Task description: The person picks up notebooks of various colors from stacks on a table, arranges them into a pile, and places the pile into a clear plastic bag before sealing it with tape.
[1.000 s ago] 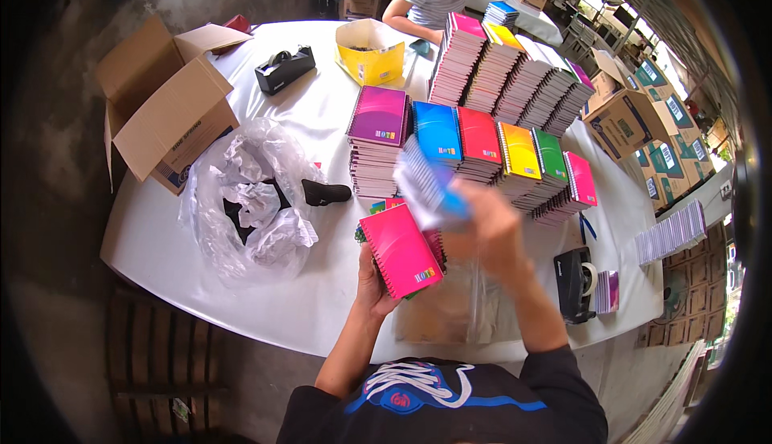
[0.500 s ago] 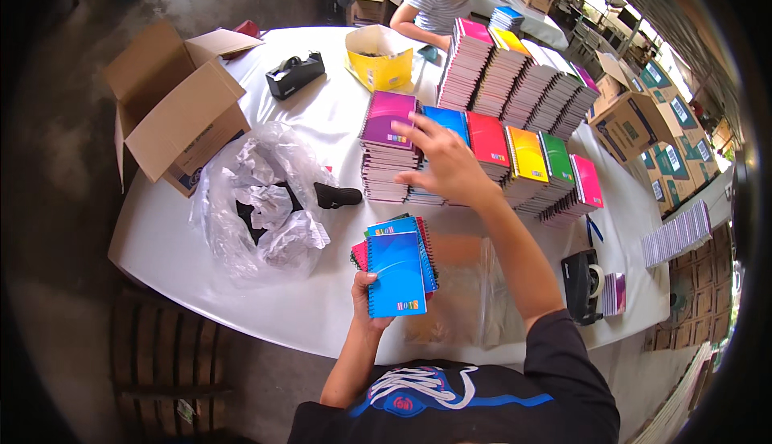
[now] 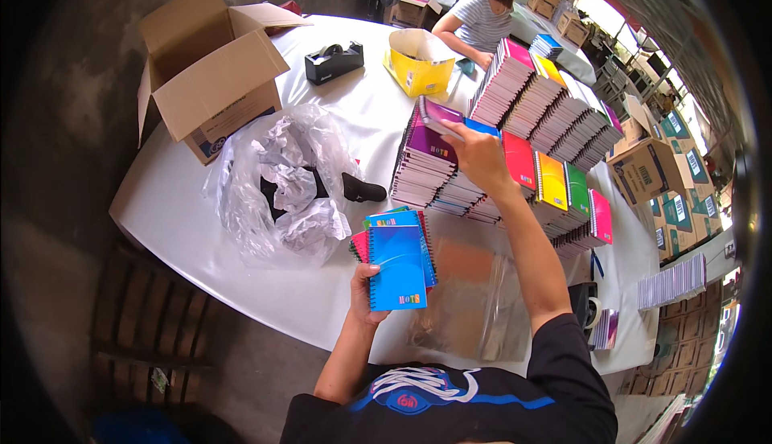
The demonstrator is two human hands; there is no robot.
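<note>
My left hand (image 3: 365, 293) is closed on a small fanned bunch of spiral notebooks, with a blue notebook (image 3: 398, 265) on top and red and green edges showing behind it. My right hand (image 3: 481, 158) reaches across the table to the front row of stacks. Its fingers pinch a purple notebook (image 3: 441, 113), tilted up off the purple stack (image 3: 414, 174). Beside that stack stand a blue stack (image 3: 482, 128), partly hidden by my hand, then a red stack (image 3: 519, 158), a yellow stack (image 3: 552, 180), a green stack (image 3: 576, 187) and a pink stack (image 3: 600, 215).
Taller notebook stacks (image 3: 507, 90) stand behind. Left are an open carton (image 3: 225, 90), a plastic bag of crumpled paper (image 3: 281, 195) and a black tape dispenser (image 3: 334, 63). A yellow container (image 3: 420, 66) is near a seated person (image 3: 482, 22). Clear plastic sleeves (image 3: 458, 307) lie in front.
My right hand, open above the front stacks before, has closed on the top purple notebook and tilted it up. The left hand keeps its bunch. The view has shifted slightly.
</note>
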